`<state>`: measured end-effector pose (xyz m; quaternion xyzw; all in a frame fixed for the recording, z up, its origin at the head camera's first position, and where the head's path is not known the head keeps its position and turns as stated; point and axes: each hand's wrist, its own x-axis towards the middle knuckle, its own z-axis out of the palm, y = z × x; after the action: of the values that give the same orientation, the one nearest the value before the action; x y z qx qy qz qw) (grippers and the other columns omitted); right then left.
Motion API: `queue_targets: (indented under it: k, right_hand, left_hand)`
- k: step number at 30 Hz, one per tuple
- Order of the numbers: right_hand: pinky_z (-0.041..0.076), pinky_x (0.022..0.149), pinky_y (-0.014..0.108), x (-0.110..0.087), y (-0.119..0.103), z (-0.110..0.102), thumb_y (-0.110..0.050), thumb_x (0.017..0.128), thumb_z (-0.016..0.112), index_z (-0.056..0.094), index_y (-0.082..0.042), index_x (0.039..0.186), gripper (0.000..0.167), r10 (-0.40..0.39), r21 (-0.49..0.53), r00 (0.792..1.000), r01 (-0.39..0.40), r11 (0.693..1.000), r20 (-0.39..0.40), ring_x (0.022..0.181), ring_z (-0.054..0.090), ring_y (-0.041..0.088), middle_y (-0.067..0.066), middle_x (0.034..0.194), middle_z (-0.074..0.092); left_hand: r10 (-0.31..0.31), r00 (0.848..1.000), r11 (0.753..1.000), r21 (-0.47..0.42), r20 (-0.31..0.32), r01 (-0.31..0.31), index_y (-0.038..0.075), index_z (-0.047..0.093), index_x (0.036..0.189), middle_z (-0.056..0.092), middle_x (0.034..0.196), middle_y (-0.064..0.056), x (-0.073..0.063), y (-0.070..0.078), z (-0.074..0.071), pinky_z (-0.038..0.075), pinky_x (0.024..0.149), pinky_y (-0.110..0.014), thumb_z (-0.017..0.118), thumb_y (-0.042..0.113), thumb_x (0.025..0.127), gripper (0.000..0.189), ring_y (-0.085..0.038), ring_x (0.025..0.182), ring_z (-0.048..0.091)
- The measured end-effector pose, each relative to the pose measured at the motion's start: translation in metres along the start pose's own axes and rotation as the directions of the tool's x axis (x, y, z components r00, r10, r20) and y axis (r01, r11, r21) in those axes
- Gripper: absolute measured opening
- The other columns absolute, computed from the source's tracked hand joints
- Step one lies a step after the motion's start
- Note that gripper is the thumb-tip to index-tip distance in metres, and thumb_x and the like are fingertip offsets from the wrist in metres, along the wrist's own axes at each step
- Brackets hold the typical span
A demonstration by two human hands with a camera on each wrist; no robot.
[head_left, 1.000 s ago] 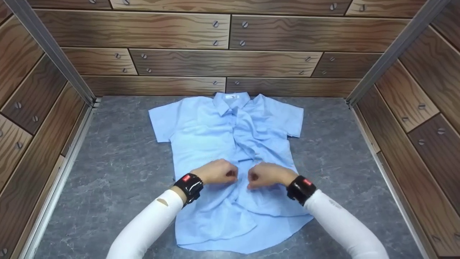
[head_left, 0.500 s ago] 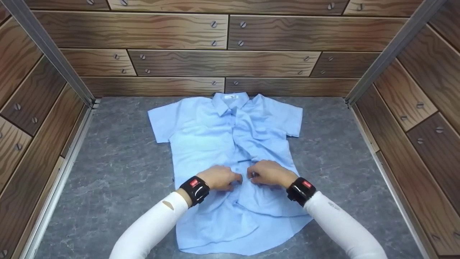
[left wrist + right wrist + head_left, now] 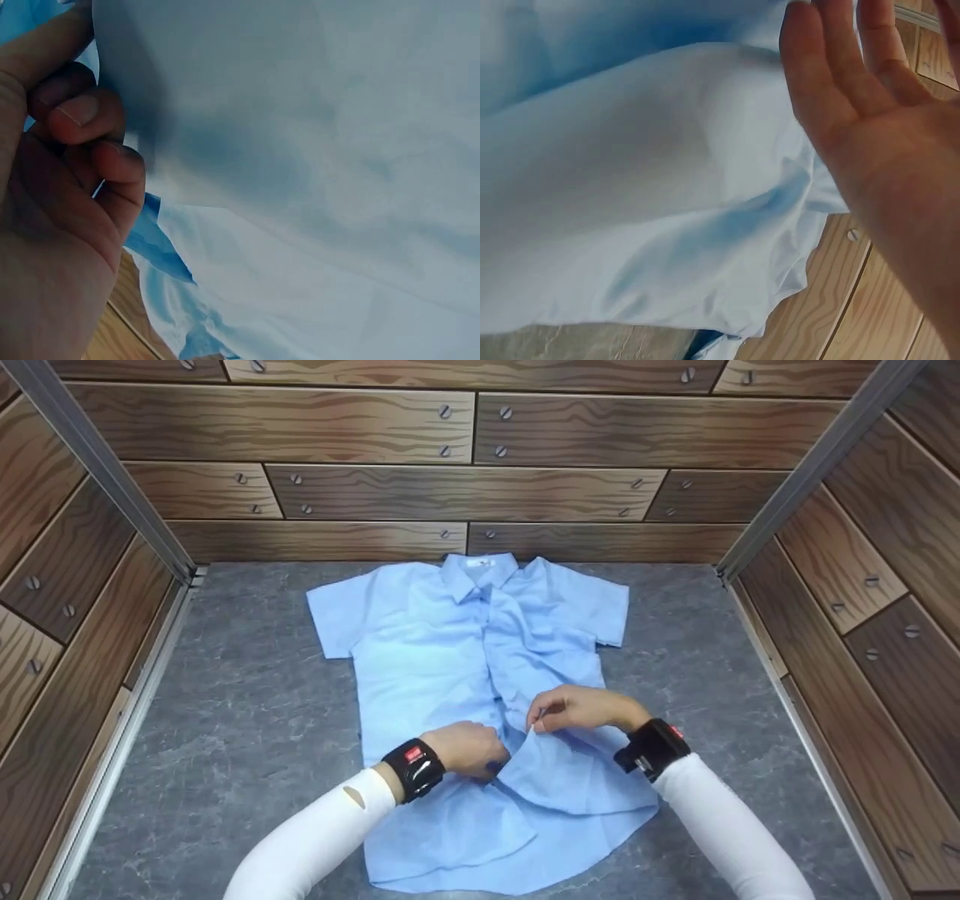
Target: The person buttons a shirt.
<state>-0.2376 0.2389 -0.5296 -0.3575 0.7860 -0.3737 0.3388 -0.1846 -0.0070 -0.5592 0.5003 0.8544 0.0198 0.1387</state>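
Observation:
A light blue short-sleeved shirt [image 3: 420, 660] lies front up, its collar at the far side. Its lower front is parted. With thumb and fingertips my right hand [image 3: 585, 709] pinches the front edge of the right panel and lifts it a little off the layer below. Beside that raised edge, my left hand [image 3: 466, 750] is lower on the shirt's middle, fingers curled at the cloth. The left wrist view shows the curled fingers [image 3: 90, 120] against the shirt's edge; their very tips are partly hidden. In the right wrist view, cloth hides the right fingertips.
The shirt lies on a dark grey marbled surface [image 3: 247, 720]. Wood-patterned panels [image 3: 375, 491] stand behind and at both sides, with grey metal rails [image 3: 135, 487] at the corners. Black bands [image 3: 415, 769] circle both wrists over white sleeves.
My right hand has shifted right and lifted the panel's edge into a raised flap. My left hand has moved down slightly, its fingers now more curled under beside that flap.

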Motion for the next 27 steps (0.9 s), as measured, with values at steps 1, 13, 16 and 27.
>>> queue_targets:
  k: [1,13,16,27]
  right_hand:
    - [0.048,0.081,0.024,0.0,-0.002,0.001,-0.026,0.093,0.063,0.07,-0.021,0.105,0.014,-0.005,0.007,1.0,0.005,1.0,0.005,0.092,0.06,0.01,-0.003,0.101,0.069]
    - [0.053,0.087,0.039,0.011,-0.016,0.016,-0.028,0.097,0.054,0.07,-0.02,0.112,0.023,0.099,0.057,0.956,-0.118,0.991,0.276,0.099,0.065,0.017,0.006,0.107,0.072]
    - [0.054,0.079,0.039,0.016,-0.013,0.01,-0.025,0.098,0.053,0.071,-0.015,0.103,0.021,0.077,-0.075,0.997,-0.076,0.994,0.004,0.088,0.066,0.019,0.005,0.096,0.072]
    - [0.025,0.101,0.074,0.051,0.013,0.004,-0.062,0.084,0.062,0.034,-0.033,0.15,0.078,0.286,-0.468,0.845,-0.497,0.73,-0.451,0.144,0.017,0.047,0.012,0.161,0.017]
  left_hand:
    - [0.004,1.0,1.0,-0.005,-0.006,-0.004,0.022,0.064,0.08,0.06,0.072,0.006,0.0,0.001,0.001,0.047,0.06,-0.027,0.073,0.026,0.08,0.01,-0.013,0.065,0.055]
    - [0.243,0.964,0.815,-0.561,0.104,-0.145,0.017,0.071,0.11,0.071,0.111,0.007,-0.003,-0.009,-0.005,0.043,0.093,-0.015,0.059,0.013,0.093,0.022,-0.002,0.103,0.062]
    - [0.108,0.994,0.774,-0.625,-0.023,-0.099,0.014,0.075,0.101,0.074,0.102,0.004,-0.004,-0.029,-0.013,0.047,0.088,-0.019,0.054,0.004,0.091,0.025,-0.005,0.095,0.065]
    - [-0.703,0.705,0.685,-0.358,-0.096,0.635,0.022,0.033,0.151,0.016,0.16,-0.017,-0.016,-0.087,0.008,0.011,0.104,-0.077,0.066,0.065,0.078,0.091,-0.043,0.148,0.005]
